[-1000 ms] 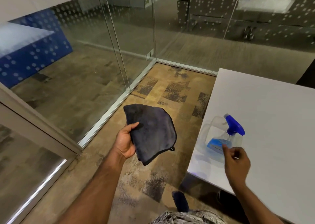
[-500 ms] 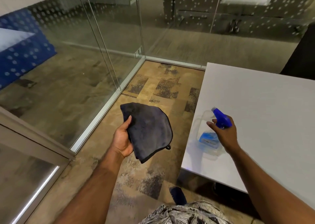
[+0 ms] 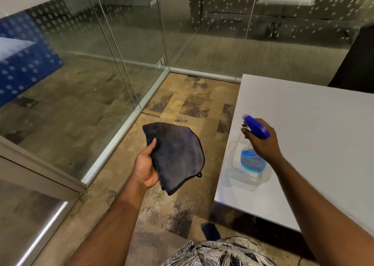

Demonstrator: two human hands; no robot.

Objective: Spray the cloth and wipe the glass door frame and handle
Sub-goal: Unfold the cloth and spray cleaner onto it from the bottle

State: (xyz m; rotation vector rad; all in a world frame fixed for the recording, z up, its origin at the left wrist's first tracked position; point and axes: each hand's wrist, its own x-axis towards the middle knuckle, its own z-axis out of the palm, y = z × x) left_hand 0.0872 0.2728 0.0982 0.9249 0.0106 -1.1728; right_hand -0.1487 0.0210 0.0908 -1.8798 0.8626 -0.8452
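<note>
Now right hand [image 3: 261, 142] grips clear spray bottle [image 3: 251, 164], contents unclear

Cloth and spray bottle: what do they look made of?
The cloth looks like dark microfibre or similar plush fabric: matte nap, stitched black edge, draping limp from the left hand. The spray bottle seems clear glossy plastic, see-through around a blue label, with an opaque blue trigger head; the right hand grips it.

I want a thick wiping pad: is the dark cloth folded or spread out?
Folded, it seems: the cloth lies doubled in the left hand, its upper edge rounded and without the piping seen lower down.
</note>
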